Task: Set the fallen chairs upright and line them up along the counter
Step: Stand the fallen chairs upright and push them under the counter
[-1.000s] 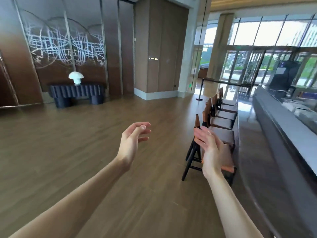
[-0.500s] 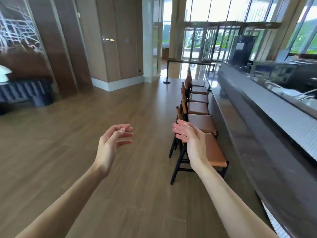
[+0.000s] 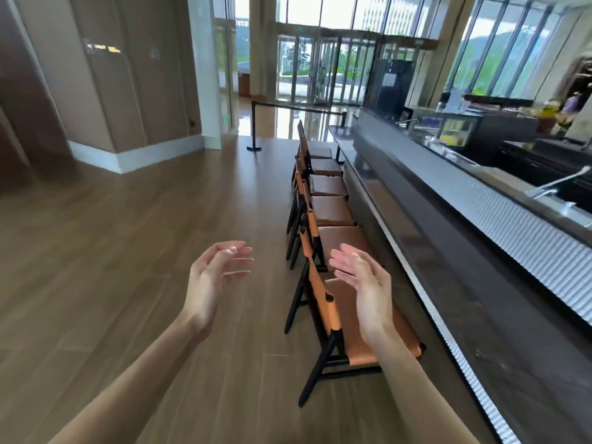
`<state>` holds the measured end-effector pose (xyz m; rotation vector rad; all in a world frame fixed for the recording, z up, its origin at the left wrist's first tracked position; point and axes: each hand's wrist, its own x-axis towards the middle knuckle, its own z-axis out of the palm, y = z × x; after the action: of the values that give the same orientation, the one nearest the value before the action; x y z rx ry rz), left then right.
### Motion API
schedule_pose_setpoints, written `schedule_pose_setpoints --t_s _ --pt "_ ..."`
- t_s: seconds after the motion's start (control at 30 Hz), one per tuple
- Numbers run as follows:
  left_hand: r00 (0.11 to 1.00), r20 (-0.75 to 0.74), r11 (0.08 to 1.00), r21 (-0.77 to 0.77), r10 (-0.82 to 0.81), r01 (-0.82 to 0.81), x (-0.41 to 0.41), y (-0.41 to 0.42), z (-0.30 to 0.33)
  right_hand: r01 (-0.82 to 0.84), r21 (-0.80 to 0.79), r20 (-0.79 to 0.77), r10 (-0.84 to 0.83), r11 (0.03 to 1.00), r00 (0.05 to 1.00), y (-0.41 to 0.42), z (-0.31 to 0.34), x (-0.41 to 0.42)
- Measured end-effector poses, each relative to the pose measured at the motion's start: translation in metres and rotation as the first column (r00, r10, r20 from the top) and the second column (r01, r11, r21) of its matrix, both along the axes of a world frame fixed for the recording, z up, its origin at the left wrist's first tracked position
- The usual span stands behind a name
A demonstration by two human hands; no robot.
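Note:
Several black-framed chairs with tan leather seats stand upright in a row along the dark counter (image 3: 448,238), seats toward it. The nearest chair (image 3: 346,318) is just ahead of me; the others (image 3: 330,211) run away toward the glass doors. My left hand (image 3: 213,277) hovers open over the wood floor to the left of the nearest chair, fingers loosely curled, holding nothing. My right hand (image 3: 365,283) is open above that chair's seat, palm facing left, touching nothing.
A black stanchion with a barrier belt (image 3: 254,129) stands beyond the far end of the row. Behind the counter are a sink faucet (image 3: 557,184) and a display case (image 3: 458,133). Wood floor (image 3: 112,251) spreads to the left up to a panelled wall.
The view has swung right and moved closer to the counter, so the chair row sits more centrally. Both hands stay raised and open, now closer together.

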<state>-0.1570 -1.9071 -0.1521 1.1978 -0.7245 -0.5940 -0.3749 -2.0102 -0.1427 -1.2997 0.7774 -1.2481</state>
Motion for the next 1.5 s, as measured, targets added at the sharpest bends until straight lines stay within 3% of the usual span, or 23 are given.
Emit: schedule_pose_setpoints --t_s 0.33,0.5,0.7,0.8,0.9,1.07,1.2,1.3,1.37,1.5 --pt "0.992 -0.039 0.981 0.150 -0.118 0.123 0.141 -0.278 -0.037 0.173 0.138 -0.117 -0.157 0.975 0.981 -0.254 -0.067 0.137" --pt "0.977 -0.091 0.951 0.230 -0.191 0.208 0.180 -0.395 -0.047 0.299 0.190 -0.154 -0.273 0.935 0.950 -0.335 -0.084 0.152" --pt "0.896 -0.199 0.799 0.406 -0.396 0.443 0.174 -0.529 -0.107 0.462 0.240 -0.267 -0.399 0.854 0.877 -0.407 -0.132 0.140" --pt "0.816 -0.328 0.637 0.510 -0.476 0.577 0.164 -0.581 -0.147 0.544 0.346 -0.265 -0.476 0.765 0.839 -0.423 -0.167 0.143" --pt "0.719 -0.475 0.414 0.598 -0.507 0.686 0.151 -0.633 -0.175 0.600 0.577 -0.139 -0.658 0.553 0.740 -0.429 -0.201 0.163" --pt "0.554 -0.573 0.137 0.610 -0.604 0.781 0.119 -0.685 -0.203 0.493 0.840 -0.039 -0.881 0.226 0.471 -0.438 -0.240 0.203" --pt "0.538 -0.611 -0.009 0.665 -0.580 0.747 0.118 -0.670 -0.232 0.357 0.934 -0.128 -0.928 0.007 0.351 -0.426 -0.258 0.234" --pt "0.599 -0.580 -0.065 0.746 -0.551 0.662 0.137 -0.649 -0.258 0.315 0.946 -0.198 -0.914 -0.082 0.355 -0.406 -0.277 0.248" --pt "0.641 -0.550 -0.029 0.770 -0.535 0.637 0.147 -0.643 -0.266 0.323 0.942 -0.214 -0.903 -0.091 0.372 -0.401 -0.282 0.249" --pt "0.690 -0.501 -0.004 0.811 -0.522 0.585 0.147 -0.639 -0.271 0.288 0.953 -0.239 -0.826 -0.098 0.510 -0.395 -0.288 0.248"
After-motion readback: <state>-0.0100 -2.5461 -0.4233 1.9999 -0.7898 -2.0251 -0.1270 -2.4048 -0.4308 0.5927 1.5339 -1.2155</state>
